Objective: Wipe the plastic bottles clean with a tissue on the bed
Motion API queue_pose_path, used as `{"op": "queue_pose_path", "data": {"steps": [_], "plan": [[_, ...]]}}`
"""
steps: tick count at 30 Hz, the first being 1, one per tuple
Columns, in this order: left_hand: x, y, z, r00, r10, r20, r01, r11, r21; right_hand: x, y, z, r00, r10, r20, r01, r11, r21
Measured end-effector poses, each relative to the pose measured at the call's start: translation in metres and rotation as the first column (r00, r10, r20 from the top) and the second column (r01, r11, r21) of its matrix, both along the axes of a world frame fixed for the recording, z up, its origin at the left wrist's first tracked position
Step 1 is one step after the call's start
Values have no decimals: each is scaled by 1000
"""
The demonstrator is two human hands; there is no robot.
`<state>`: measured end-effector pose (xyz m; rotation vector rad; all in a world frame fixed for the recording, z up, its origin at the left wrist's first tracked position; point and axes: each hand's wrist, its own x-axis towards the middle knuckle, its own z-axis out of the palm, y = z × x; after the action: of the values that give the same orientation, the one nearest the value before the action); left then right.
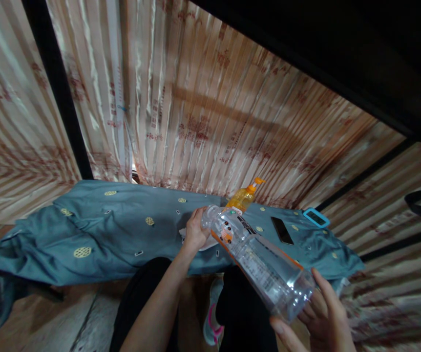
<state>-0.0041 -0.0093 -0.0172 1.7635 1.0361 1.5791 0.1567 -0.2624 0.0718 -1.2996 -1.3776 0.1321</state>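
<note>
A large clear plastic bottle [258, 259] with an orange-and-black printed label lies tilted across my view, its neck to the upper left and its base to the lower right. My left hand [196, 231] is closed at the neck end. Around the base curve the thumb and fingers of my right hand [322, 315]. The bottle looks see-through, with no liquid visible in it. Just behind its neck stands a pump bottle [240, 199] of yellow liquid with an orange pump. Something white [207, 243], partly hidden, lies under my left hand.
A grey-green cloth with pineapple prints [96, 220] covers the narrow table. On its right side lie a dark phone [282, 231] and a blue-framed device [316, 217]. Striped curtains [203, 117] and black bars [58, 88] surround it. My knees are below the front edge.
</note>
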Motion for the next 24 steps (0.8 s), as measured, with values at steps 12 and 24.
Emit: {"op": "queue_pose_path", "data": {"steps": [12,24], "plan": [[-1,-1,3,1000,-6,-13,5,1000,-11,-5,1,3,1000,-29,-1,29,1000,-3],[-1,-2,3,1000,-11,-4,10,1000,-24,-16,-3,4,981,-183,66,186,981,-48]]}}
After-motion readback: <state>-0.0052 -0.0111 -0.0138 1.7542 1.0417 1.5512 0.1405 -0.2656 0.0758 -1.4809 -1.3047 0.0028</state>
